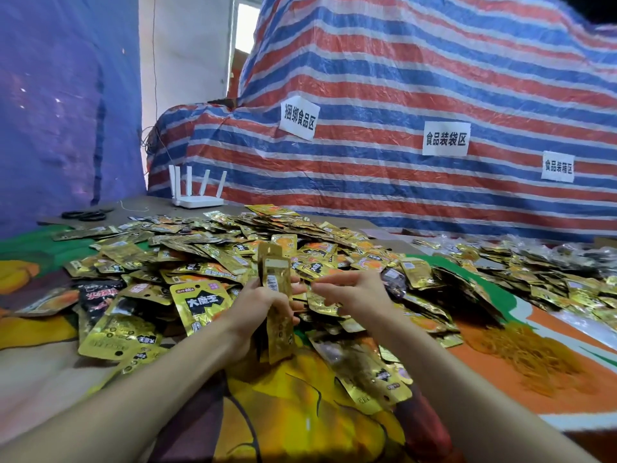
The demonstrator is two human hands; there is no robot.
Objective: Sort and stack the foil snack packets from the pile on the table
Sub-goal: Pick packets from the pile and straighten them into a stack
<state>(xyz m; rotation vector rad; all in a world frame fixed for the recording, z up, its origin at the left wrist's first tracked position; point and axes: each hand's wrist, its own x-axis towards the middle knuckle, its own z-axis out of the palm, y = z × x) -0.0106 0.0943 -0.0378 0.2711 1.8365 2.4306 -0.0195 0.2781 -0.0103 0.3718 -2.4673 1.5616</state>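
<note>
A big pile of gold foil snack packets covers the middle of the table. My left hand grips an upright stack of gold packets on edge, just in front of the pile. My right hand hovers beside that stack over the pile's near edge, fingers loosely curled toward the left; I cannot tell whether they touch a packet. A few black packets lie at the pile's left side.
A printed cloth covers the table. Orange rubber bands lie in a heap at the right. More packets spread at the far right. A white router and black bands sit at the back left, before a striped tarp.
</note>
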